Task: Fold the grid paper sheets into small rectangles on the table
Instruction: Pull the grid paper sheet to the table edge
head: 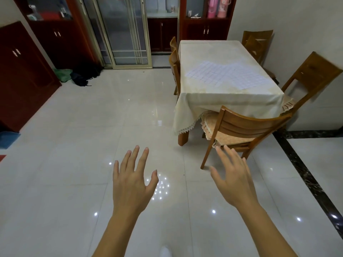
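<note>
The grid paper sheets (pixel 226 75) lie well apart from both hands — ahead of them and off to the right, up on the tabletop (pixel 230 95), while the hands hang out over the bare tiled floor (pixel 74 145). Nothing is held. The left hand (pixel 130 184) is spread wide, palm down, fingers fanned and empty; the right hand (pixel 233 180) is likewise wide and empty, fingers splayed and a little blurred.

Of the two, the right hand is the nearer to the paper, since the tabletop stands on its side. Between that hand and the near edge of the tabletop stands a wooden chair (pixel 246 130), tucked partly under the cloth, its back just beyond the right fingertips. My judgement is that the folding has not begun: the person is too far off to touch any sheet, and the approach calls for closing in ahead and rightward, most likely dealing with the chair first.

The paper itself reads as a pale, white-to-lilac patch with a faint squared pattern, spread flat across the middle of the cream tablecloth (pixel 194 108). Its long run goes from the far left, relative to the hands, toward the near right, slantwise across the tabletop. It looks like several sheets laid overlapping, with ragged stepped edges — how many, I cannot tell at this range, nor whether any are already folded.
</note>
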